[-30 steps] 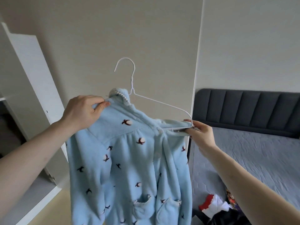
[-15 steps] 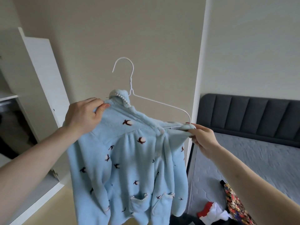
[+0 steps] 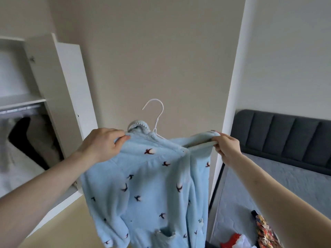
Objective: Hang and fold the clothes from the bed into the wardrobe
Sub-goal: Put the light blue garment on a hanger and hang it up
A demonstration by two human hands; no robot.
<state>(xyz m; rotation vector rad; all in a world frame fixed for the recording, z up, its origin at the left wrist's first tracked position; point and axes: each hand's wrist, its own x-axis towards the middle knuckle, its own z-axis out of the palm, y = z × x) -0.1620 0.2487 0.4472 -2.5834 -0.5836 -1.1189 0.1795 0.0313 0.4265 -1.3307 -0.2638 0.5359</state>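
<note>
Pinching the robe's [image 3: 154,185] left shoulder, my left hand [image 3: 102,144] has thumb and fingers curled on the fleece just beside the collar. My right hand [image 3: 226,148] grips the other shoulder, fingers wrapped over a fold of cloth (whether they also catch the wire under it, I cannot tell). Between them the robe hangs in the air, pale blue with small dark birds, a pearl-trimmed pocket low on its front. A white hanger [image 3: 155,119] sits inside the neck, hook standing upright above the collar. Left of my arm the wardrobe [image 3: 59,90] stands open, a shelf and rail showing, dark clothes below. To the right lies the bed [image 3: 279,178], grey with a dark headboard; red-and-white and patterned clothes [image 3: 250,235] rest at its near edge.
</note>
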